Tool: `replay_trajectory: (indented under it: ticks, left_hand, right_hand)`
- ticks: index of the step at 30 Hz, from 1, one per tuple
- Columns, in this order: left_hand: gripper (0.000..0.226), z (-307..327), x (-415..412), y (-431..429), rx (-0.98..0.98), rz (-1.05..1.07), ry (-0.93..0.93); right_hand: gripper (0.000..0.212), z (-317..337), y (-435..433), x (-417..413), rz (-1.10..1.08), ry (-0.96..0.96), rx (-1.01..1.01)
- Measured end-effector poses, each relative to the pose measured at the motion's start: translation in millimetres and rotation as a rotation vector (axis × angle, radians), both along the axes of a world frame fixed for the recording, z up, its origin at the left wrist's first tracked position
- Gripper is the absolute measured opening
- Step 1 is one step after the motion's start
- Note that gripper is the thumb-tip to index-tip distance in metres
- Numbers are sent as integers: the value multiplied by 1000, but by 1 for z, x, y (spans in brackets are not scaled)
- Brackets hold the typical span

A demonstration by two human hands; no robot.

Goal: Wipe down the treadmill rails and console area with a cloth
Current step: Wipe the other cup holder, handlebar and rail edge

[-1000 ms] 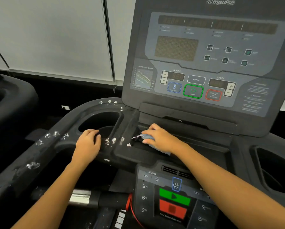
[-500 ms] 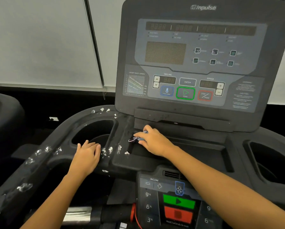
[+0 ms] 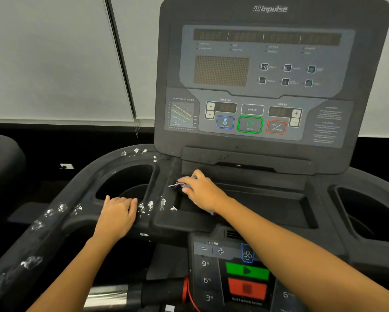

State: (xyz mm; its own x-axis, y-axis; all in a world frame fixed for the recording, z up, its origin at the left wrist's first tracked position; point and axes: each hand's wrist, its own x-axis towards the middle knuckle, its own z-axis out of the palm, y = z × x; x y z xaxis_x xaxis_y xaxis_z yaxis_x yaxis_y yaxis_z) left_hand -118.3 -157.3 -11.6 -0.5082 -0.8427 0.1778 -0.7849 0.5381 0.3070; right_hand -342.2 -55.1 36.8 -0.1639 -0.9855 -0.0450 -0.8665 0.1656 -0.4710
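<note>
The treadmill console [image 3: 268, 70] stands upright ahead, dark with a grey button panel. Below it lies a shallow black tray [image 3: 256, 199]. My right hand [image 3: 202, 192] presses a small bluish cloth [image 3: 177, 185] into the tray's left corner; only a frayed edge of the cloth shows past my fingers. My left hand [image 3: 118, 212] rests palm down on the black left rail [image 3: 60, 219], beside the left cup holder [image 3: 126, 183]. White flaky smears dot the rail and the ridge between cup holder and tray.
A lower control panel [image 3: 234, 273] with green and red buttons sits near my right forearm. A second cup holder [image 3: 369, 212] is at the right. A red safety cord [image 3: 189, 296] hangs below. Another machine [image 3: 2, 158] stands at the left.
My right hand has slid the cloth a little left and toward the tray's back-left corner. My left hand has flattened on the rail. The view has shifted slightly.
</note>
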Motion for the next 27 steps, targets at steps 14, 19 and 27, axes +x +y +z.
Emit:
replay_trajectory:
  ticks: [14, 19, 27]
  left_hand:
    - [41, 9, -2, 1, 6, -25, -24]
    - [39, 7, -1, 3, -8, -30, 4]
    - [37, 5, 0, 3, -25, -34, 44]
  right_hand:
    - [35, 1, -13, 6, -23, 5, -39]
    - [34, 6, 9, 16, 235, 57, -22]
    - [29, 9, 8, 15, 254, 5, -17]
